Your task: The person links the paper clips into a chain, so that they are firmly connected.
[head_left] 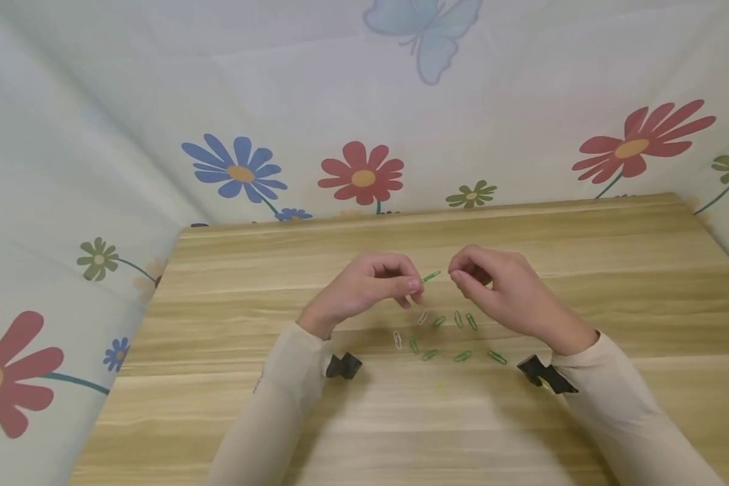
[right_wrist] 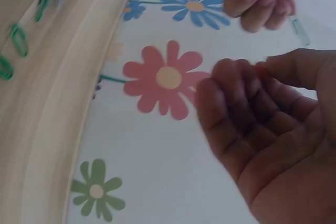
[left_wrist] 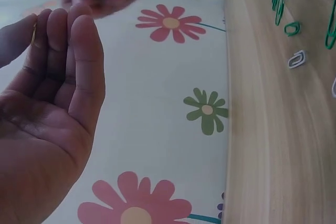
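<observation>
Between thumb and fingertips, my left hand (head_left: 376,283) pinches a green paper clip (head_left: 432,276), one end of which sticks out toward the right. The clip also shows pale beyond the left fingers in the right wrist view (right_wrist: 300,31). Facing it, a small gap away, is my right hand (head_left: 504,287), its fingers curled and its thumb tip against the index finger (right_wrist: 220,108). Nothing shows in the right hand. Below the hands, several green paper clips (head_left: 463,356) and two white paper clips (head_left: 397,340) lie scattered on the table.
The wood-grain table (head_left: 219,304) backs onto a white cloth (head_left: 291,88) printed with flowers and a butterfly, which also hangs at both sides. Black wrist mounts (head_left: 343,366) sit at both cuffs, close above the table.
</observation>
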